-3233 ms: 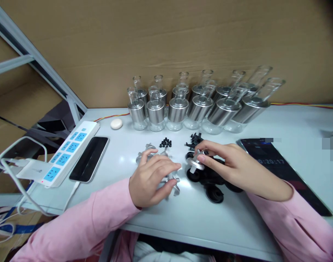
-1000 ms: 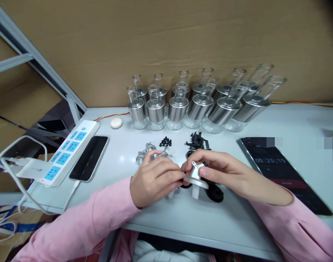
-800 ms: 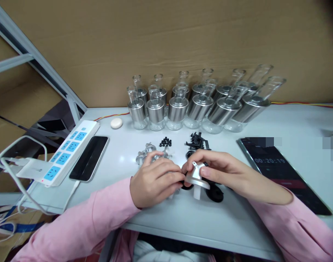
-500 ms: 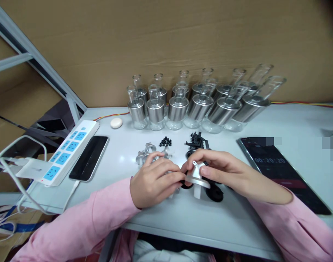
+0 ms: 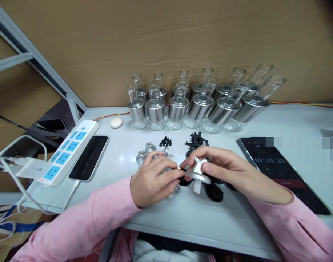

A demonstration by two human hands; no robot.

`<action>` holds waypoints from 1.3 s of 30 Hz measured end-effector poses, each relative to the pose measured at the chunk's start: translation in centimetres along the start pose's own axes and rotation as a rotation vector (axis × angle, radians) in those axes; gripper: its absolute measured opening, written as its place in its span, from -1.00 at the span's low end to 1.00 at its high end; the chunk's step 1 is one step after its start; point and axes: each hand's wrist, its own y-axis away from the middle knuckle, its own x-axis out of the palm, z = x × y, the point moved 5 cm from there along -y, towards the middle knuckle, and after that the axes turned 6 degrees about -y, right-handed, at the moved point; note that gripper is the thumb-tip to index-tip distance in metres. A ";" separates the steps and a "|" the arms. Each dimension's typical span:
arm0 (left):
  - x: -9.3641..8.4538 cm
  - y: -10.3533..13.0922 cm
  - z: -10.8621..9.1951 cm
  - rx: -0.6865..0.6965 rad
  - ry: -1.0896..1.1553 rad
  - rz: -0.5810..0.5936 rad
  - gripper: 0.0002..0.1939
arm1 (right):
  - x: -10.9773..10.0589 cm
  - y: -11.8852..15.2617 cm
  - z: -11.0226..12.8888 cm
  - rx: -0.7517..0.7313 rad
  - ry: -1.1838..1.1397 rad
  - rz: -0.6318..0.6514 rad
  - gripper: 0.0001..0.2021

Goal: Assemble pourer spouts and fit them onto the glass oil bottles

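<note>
Between the thumb and fingers of my right hand [image 5: 226,168] is a silver cap [image 5: 198,176]. It has a cone-shaped top with a small eyelet, a round flange and a pale stem pointing down. My left hand [image 5: 155,178] hovers beside it with fingers stretched out, the fingertips at the flange's left edge; whether they press on it I cannot tell. Partly under that hand lie several similar silver caps [image 5: 149,147]. Black discs [image 5: 214,193] lie below my right hand, partly covered. Small black rings [image 5: 165,141] and a heap of black plastic pieces [image 5: 197,140] are behind the hands.
Two rows of glass bottles with steel sleeves [image 5: 178,108] stand along the cardboard wall [image 5: 166,36]. To the left are a power strip [image 5: 71,153], a charging phone [image 5: 89,158] and a white round case [image 5: 116,123]. A larger phone showing a timer [image 5: 283,174] lies right.
The silver cap has tilted and risen slightly in my right hand, showing more of its flange top. My left fingers have shifted slightly and spread a little.
</note>
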 end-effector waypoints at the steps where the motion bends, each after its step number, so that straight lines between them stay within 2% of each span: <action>1: 0.0 0.0 0.0 -0.003 0.003 -0.002 -0.89 | 0.0 0.0 0.0 -0.002 -0.003 -0.003 -0.75; 18: -0.4 0.1 0.5 -0.112 0.018 -0.102 -0.91 | -0.8 -0.2 0.3 -0.084 -0.013 -0.174 -0.77; 24: -0.4 0.1 0.7 -0.134 0.012 -0.118 -0.92 | -0.9 -0.1 0.3 -0.077 -0.003 -0.175 -0.77; 32: -0.1 0.1 0.7 -0.102 0.027 -0.082 -0.91 | -0.3 0.1 0.5 -0.041 -0.012 -0.097 -0.72; 39: 0.0 0.4 0.6 -0.082 0.067 -0.065 -0.86 | -0.5 -0.1 0.1 -0.045 -0.099 -0.118 -0.75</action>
